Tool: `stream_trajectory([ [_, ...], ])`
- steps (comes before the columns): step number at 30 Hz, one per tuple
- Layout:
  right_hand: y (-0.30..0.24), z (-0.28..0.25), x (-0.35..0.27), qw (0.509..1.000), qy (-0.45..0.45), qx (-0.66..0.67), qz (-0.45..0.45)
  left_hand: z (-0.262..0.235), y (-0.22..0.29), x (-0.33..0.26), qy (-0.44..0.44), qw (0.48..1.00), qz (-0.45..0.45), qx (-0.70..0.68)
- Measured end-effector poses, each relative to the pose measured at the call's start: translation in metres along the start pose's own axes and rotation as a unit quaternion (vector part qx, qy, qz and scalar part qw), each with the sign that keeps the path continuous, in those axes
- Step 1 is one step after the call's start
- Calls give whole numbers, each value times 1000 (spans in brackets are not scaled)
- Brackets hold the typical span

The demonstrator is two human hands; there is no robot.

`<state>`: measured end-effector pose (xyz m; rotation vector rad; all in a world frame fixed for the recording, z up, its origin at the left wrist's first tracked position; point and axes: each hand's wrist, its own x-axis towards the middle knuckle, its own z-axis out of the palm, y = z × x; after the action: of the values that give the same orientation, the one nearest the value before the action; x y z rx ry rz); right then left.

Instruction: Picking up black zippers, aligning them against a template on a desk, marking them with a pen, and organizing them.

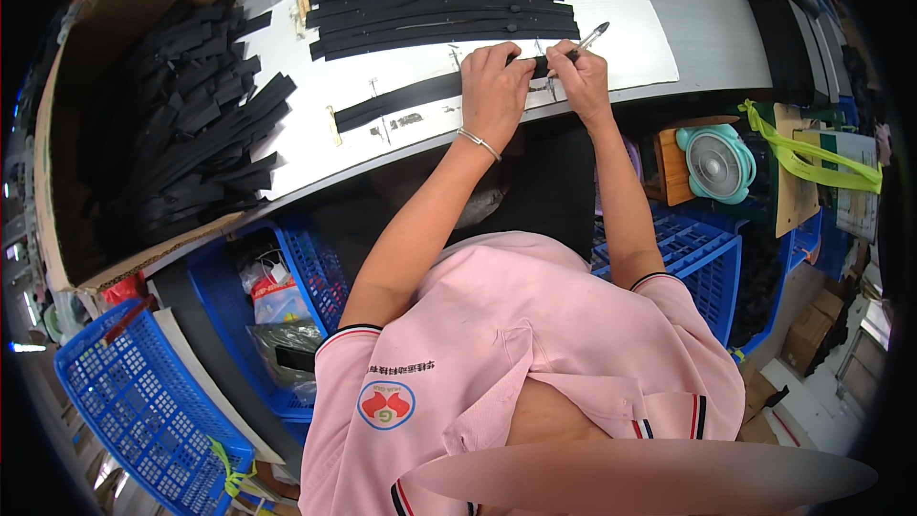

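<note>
A black fabric strip (pixel 401 102) lies lengthwise along the near edge of the white work surface, over some dark marks. My left hand (pixel 497 86), with a bracelet on the wrist, presses on this strip with bent fingers and holds it near its right end. Just beside it, my right hand (pixel 583 86) grips a clear-barrelled pen (pixel 596 34), whose upper end points away to the right. The pen's tip is hidden by the fingers, down at the strip. Beyond both hands lies a layered row of black strips (pixel 439 0), some bearing small dots.
At the left stands a cardboard box (pixel 57 153) heaped with black strips (pixel 191 105). Blue plastic baskets (pixel 143 392) sit below the table on both sides. A small turquoise fan (pixel 716 164) and a yellow-green strap (pixel 812 158) are at the right.
</note>
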<state>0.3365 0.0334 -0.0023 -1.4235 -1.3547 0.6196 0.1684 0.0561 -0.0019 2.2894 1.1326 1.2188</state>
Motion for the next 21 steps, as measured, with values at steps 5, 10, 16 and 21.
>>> stream_trajectory([
  [5, 3, 1, 1, 1000, 7, -15, -4, 1, 0, 0, 3, 1000, -1, -5],
  [10, 9, 2, 2, 998, -13, -52, -38, 0, -2, -1, 3, 1000, -4, 10],
  [16, 1, -8, -8, 995, 47, 80, 47, 9, -5, 10, -66, 992, -34, 100],
  [21, 2, -4, -7, 991, 96, 85, 37, 23, -51, 53, -69, 993, -62, 77],
])
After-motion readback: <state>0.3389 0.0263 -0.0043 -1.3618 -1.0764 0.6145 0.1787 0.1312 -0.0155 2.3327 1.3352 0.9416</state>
